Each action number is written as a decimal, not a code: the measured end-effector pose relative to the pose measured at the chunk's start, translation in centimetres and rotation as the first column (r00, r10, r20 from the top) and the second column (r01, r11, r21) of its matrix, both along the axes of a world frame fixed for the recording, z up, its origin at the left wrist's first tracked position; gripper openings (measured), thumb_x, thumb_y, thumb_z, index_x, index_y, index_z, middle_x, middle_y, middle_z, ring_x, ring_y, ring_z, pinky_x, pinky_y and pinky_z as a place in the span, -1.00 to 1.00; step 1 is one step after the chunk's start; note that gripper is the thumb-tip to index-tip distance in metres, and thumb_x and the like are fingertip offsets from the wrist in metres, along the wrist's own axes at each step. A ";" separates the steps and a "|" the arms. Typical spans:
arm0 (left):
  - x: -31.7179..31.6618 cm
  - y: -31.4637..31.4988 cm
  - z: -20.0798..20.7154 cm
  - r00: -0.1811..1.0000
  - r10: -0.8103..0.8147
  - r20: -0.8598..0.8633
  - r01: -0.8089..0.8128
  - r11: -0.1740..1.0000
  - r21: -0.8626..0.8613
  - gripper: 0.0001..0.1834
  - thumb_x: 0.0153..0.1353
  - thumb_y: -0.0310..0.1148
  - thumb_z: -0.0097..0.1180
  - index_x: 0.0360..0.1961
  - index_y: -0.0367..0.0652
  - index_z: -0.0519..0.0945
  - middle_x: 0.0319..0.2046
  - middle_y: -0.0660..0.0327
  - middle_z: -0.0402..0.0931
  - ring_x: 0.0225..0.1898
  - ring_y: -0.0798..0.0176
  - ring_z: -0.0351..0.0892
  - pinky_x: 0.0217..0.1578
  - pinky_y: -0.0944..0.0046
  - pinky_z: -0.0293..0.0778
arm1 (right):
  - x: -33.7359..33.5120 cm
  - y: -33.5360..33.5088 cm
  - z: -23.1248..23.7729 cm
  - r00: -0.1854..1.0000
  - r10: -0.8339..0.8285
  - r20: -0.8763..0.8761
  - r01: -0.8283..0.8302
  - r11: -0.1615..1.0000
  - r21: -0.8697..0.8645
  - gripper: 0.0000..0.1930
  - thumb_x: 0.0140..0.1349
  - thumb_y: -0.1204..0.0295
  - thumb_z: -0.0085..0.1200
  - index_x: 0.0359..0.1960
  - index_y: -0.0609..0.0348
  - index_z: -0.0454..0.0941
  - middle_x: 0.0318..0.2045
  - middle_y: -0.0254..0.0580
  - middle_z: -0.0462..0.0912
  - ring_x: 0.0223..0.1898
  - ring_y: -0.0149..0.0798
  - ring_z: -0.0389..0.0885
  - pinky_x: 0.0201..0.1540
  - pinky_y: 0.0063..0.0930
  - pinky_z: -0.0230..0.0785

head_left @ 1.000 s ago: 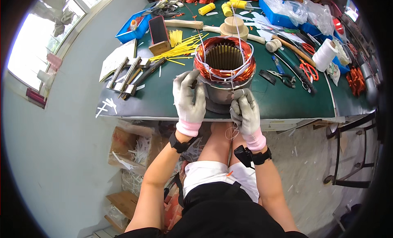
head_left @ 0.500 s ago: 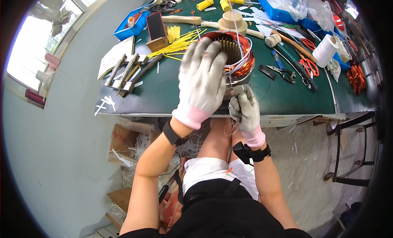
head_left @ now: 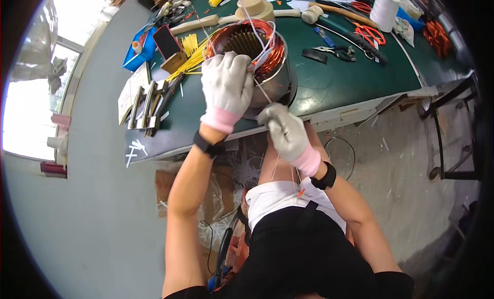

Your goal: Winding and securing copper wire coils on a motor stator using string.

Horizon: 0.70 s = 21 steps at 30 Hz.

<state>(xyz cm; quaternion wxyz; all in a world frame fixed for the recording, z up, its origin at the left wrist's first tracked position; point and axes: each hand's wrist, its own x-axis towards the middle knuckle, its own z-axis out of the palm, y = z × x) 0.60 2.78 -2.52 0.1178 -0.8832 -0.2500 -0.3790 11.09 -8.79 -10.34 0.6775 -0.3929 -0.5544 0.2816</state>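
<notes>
A motor stator with a metal shell stands near the table's front edge. Reddish copper windings ring its top, and a white cord runs over them. My gloved left hand is closed over the near-left part of the windings, its fingertips partly hidden. In front of the stator, my gloved right hand pinches the cord, which stretches taut from the windings. Loose cord ends hang below that hand.
Left on the green table are metal bars, yellow sticks, a phone and a blue bin. Behind stands a wooden block. To the right lie pliers, red scissors, a mallet and a thread spool.
My right hand has drawn down toward me, pulling the cord taut. My left hand has gone from stretched fingers to closed over the windings. The view has shifted and turned.
</notes>
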 end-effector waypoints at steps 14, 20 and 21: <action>-0.2 -1.7 5.0 0.869 -0.174 0.463 0.488 0.455 -0.745 -0.76 0.36 -0.35 -0.11 -0.13 -0.22 0.57 -0.29 0.12 0.63 -0.37 0.25 0.61 0.17 0.06 0.27 | 1.2 0.4 -1.2 0.993 0.102 0.058 -0.103 0.995 0.006 -0.81 0.21 0.50 -0.20 -0.23 0.32 0.43 -0.37 -0.05 0.53 -0.35 -0.12 0.52 -0.22 -0.36 0.38; -5.7 1.2 4.7 0.996 0.086 0.007 -0.084 0.984 -0.157 -0.68 0.36 -0.44 -0.24 0.03 -0.31 0.47 -0.19 0.07 0.53 -0.18 0.28 0.55 -0.01 0.24 0.43 | 1.9 0.5 -0.4 0.952 0.282 -0.118 -0.294 0.951 -0.095 -0.75 0.32 0.38 -0.26 -0.23 0.28 0.45 -0.34 -0.23 0.49 -0.35 -0.42 0.43 -0.21 -0.52 0.33; -4.7 -0.3 4.5 0.774 0.057 0.631 0.186 0.932 -0.312 -0.65 0.35 -0.46 -0.30 0.01 -0.35 0.47 -0.10 0.01 0.49 -0.09 0.22 0.51 0.00 0.21 0.42 | 2.0 0.6 -0.6 0.953 0.277 -0.121 -0.288 0.953 -0.092 -0.75 0.32 0.38 -0.26 -0.23 0.28 0.45 -0.34 -0.23 0.49 -0.35 -0.42 0.43 -0.21 -0.52 0.33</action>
